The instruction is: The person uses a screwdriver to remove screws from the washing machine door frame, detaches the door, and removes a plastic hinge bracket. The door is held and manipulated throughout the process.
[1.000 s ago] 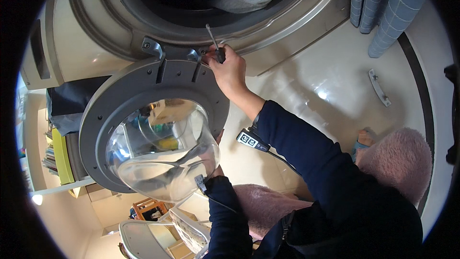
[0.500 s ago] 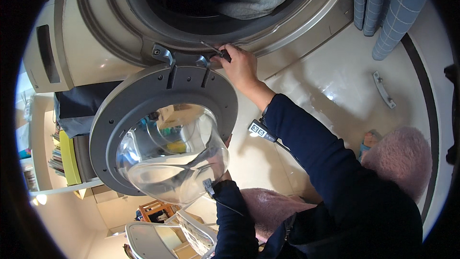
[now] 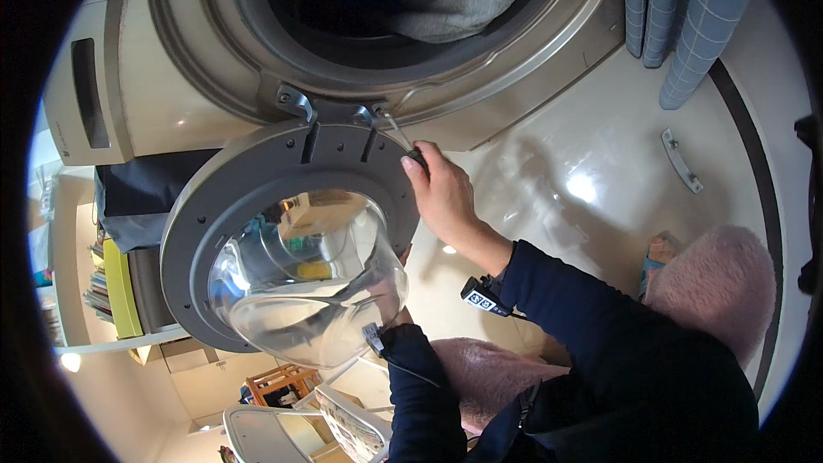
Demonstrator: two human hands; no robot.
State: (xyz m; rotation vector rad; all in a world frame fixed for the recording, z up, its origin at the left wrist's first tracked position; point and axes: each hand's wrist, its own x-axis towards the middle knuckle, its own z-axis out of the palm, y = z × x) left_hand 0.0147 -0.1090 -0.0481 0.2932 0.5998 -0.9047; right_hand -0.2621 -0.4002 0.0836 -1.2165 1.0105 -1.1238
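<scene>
My right hand (image 3: 443, 193) is closed around the dark handle of a screwdriver (image 3: 398, 130). Its shaft slants up and left, and the tip is at the right-hand hinge arm (image 3: 363, 115) of a washing machine door (image 3: 190, 279). The round door hangs open, grey-rimmed, with a bulging clear glass bowl. At its right edge my left hand (image 3: 401, 315) grips the door; most of the fingers are hidden behind the rim and glass. A second metal hinge arm (image 3: 296, 103) sits further left. Above, the machine's drum opening holds a light grey cloth (image 3: 467, 0).
A curved metal handle piece (image 3: 681, 160) lies on the shiny floor at the right. Checked blue-grey curtains (image 3: 711, 26) hang at the upper right. A folding chair (image 3: 270, 433) and a wooden stool (image 3: 279, 381) stand at the lower left. My knees show in pink fluffy fabric (image 3: 711, 291).
My right hand has moved down and slightly right with the screwdriver. Its tip has shifted from the machine's rim onto the right-hand hinge. My left hand stays at the door.
</scene>
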